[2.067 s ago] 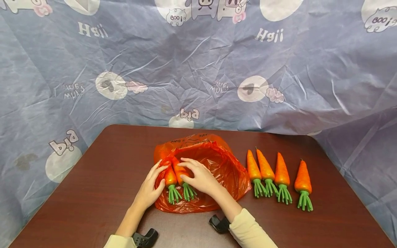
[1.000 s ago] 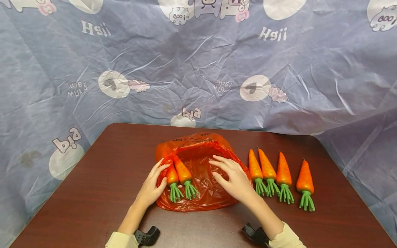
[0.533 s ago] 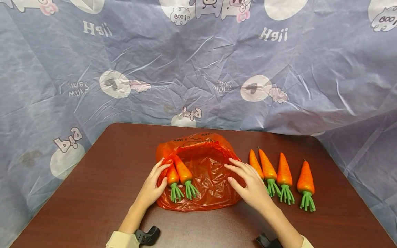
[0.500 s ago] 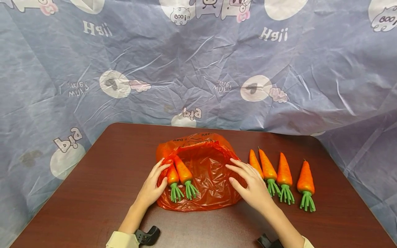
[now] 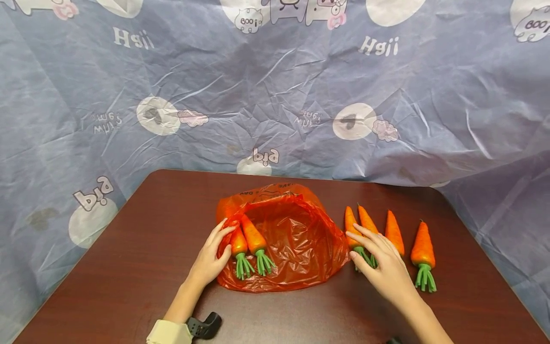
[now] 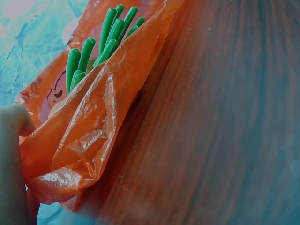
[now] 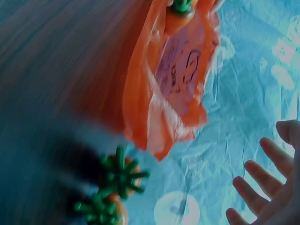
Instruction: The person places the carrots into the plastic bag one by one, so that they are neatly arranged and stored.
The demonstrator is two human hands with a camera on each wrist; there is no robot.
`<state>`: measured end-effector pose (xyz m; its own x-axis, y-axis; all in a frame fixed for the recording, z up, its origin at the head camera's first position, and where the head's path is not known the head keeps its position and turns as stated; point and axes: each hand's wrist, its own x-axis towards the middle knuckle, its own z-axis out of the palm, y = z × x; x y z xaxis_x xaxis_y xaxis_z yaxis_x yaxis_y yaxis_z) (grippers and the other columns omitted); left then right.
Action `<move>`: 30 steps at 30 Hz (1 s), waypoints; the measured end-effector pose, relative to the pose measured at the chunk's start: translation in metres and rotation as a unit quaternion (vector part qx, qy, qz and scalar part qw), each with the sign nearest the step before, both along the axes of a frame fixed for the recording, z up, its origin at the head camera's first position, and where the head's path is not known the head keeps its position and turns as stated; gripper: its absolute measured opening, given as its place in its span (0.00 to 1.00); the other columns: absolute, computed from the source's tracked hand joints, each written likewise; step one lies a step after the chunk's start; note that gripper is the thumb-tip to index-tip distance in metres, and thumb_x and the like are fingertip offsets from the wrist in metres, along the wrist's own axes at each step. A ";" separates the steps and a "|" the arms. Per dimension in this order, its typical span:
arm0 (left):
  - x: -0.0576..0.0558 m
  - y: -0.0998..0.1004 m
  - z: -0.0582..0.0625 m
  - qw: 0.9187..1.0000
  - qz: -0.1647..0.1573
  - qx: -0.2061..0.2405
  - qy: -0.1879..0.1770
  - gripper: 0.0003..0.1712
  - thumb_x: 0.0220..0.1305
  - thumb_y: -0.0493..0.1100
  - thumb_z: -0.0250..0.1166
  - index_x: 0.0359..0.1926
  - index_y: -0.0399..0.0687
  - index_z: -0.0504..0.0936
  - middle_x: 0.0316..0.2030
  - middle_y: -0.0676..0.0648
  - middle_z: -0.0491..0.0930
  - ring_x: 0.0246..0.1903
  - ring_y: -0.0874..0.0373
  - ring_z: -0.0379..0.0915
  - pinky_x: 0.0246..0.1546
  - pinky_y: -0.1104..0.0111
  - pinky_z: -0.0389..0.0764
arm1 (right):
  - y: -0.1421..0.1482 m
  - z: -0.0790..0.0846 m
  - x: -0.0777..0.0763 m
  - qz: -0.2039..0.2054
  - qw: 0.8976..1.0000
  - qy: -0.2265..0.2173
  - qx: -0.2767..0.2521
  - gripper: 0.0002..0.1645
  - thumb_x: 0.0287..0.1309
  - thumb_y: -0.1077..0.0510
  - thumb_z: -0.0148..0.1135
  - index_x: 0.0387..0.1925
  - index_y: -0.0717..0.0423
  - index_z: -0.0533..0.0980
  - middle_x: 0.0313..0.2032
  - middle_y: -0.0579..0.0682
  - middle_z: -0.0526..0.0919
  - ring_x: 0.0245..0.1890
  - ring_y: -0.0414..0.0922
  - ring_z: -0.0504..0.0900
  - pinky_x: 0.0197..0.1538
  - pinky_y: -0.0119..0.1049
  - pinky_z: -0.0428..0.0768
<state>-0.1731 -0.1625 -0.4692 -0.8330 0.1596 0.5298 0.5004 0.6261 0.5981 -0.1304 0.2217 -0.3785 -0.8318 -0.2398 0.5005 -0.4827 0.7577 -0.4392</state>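
An orange-red plastic bag point(image 5: 301, 239) lies on the table with its mouth held wide toward me. My left hand point(image 5: 209, 259) grips the left edge of that mouth; the left wrist view shows the bag's rim point(image 6: 101, 119) against the hand. Two toy carrots point(image 5: 255, 237) lie side by side inside, green tops point(image 5: 264, 262) facing out. To the bag's right, my right hand point(image 5: 384, 267) hovers with fingers spread and nothing held. It overlaps the row of loose toy carrots point(image 5: 350, 222), hiding parts of several. In the right wrist view, green carrot tops point(image 7: 123, 174) sit below the bag.
Rightmost on the brown table point(image 5: 172, 224) lies a separate toy carrot point(image 5: 423, 246), just beyond the right hand. A printed blue-grey cloth point(image 5: 240, 86) hangs behind the table. A black wrist strap point(image 5: 205, 326) is on the left wrist.
My right hand has let go of the second carrot in the bag and moved right, out of the mouth and over the loose carrots. The left hand has stayed at the bag's left edge.
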 end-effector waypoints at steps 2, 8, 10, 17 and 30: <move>0.000 -0.001 0.000 1.000 0.001 -0.002 0.000 0.25 0.56 0.35 0.58 0.56 0.50 0.71 0.64 0.42 0.60 0.60 0.43 0.62 0.55 0.45 0.67 | 0.008 0.000 0.001 -0.006 1.000 -0.005 0.000 0.26 0.52 0.56 0.62 0.55 0.38 0.72 0.59 0.49 0.71 0.58 0.54 0.66 0.64 0.55 0.54; 0.000 -0.001 -0.001 1.000 -0.002 0.004 -0.002 0.25 0.56 0.35 0.58 0.56 0.50 0.71 0.64 0.42 0.60 0.60 0.42 0.62 0.54 0.45 0.67 | 0.034 0.000 -0.003 -0.008 0.999 -0.025 0.018 0.25 0.54 0.56 0.61 0.55 0.41 0.72 0.62 0.52 0.66 0.58 0.61 0.63 0.60 0.63 0.52; 0.000 -0.001 -0.001 1.000 -0.003 0.005 -0.003 0.25 0.55 0.35 0.58 0.56 0.50 0.71 0.64 0.42 0.61 0.60 0.42 0.62 0.54 0.45 0.67 | 0.043 -0.001 -0.005 -0.013 0.999 -0.035 0.024 0.25 0.55 0.56 0.60 0.56 0.42 0.71 0.63 0.52 0.65 0.58 0.63 0.63 0.60 0.64 0.50; 0.000 -0.001 0.000 1.000 -0.001 0.002 -0.005 0.25 0.56 0.35 0.58 0.56 0.50 0.70 0.64 0.42 0.60 0.61 0.43 0.61 0.55 0.46 0.67 | 0.073 -0.013 -0.014 -0.046 0.997 -0.051 0.019 0.26 0.56 0.55 0.58 0.58 0.49 0.70 0.63 0.59 0.64 0.57 0.69 0.62 0.53 0.69 0.52; 0.000 -0.001 0.000 1.000 -0.002 0.005 0.000 0.25 0.55 0.34 0.58 0.56 0.50 0.71 0.64 0.43 0.60 0.61 0.43 0.61 0.55 0.46 0.67 | 0.124 -0.041 -0.029 -0.103 0.987 -0.122 0.017 0.30 0.58 0.50 0.55 0.59 0.59 0.66 0.64 0.68 0.56 0.60 0.73 0.51 0.48 0.73 0.49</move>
<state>-0.1733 -0.1636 -0.4690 -0.8328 0.1577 0.5306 0.5025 0.6176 0.6051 -0.1595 0.3454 -0.4192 -0.9595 -0.0655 0.2740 -0.1994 0.8451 -0.4961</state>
